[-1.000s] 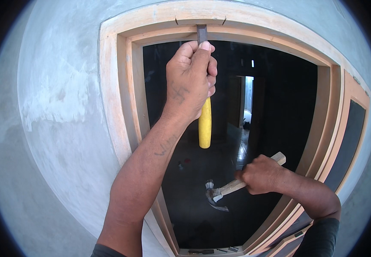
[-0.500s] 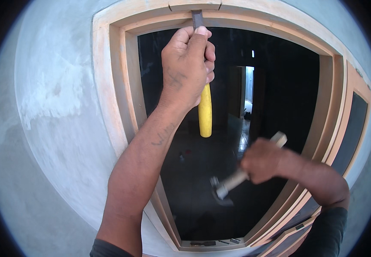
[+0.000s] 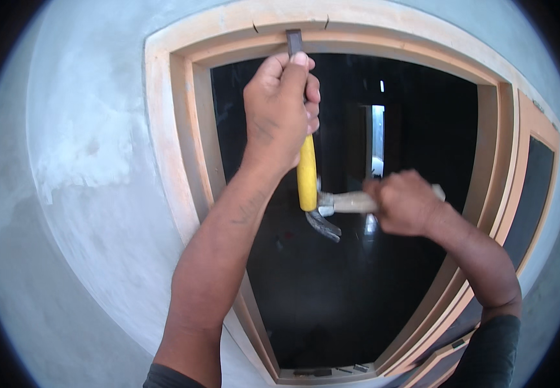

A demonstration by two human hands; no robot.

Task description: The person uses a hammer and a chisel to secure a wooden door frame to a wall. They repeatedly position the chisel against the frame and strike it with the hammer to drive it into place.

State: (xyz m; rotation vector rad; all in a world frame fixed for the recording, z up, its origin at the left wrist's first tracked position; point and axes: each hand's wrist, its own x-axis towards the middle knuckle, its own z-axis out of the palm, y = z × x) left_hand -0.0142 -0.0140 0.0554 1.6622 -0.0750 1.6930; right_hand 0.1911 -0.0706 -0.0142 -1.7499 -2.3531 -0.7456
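Observation:
My left hand [image 3: 280,113] is wrapped round a chisel [image 3: 307,174] with a yellow handle, held upright. Its dark blade reaches the top member of the wooden frame [image 3: 383,40], between two short dark cuts; the very edge is hard to make out. In my right hand [image 3: 404,202] is a claw hammer [image 3: 351,202] with a pale wooden handle, gripped a little short of the handle's end. The hammer's head is at the bottom end of the chisel's handle, partly hidden behind it, with the claw pointing down and to the right.
Grey plastered wall [image 3: 86,213] surrounds the frame. Several small dark tools [image 3: 322,372] lie on the bottom sill. On the right stands an open wooden window sash [image 3: 538,174] with dark glass. Beyond the frame is a dark room with a bright doorway [image 3: 377,139].
My right hand has swung the hammer up and left, from low on the right to the chisel's butt. My left hand still grips the chisel; the whole view has shifted slightly.

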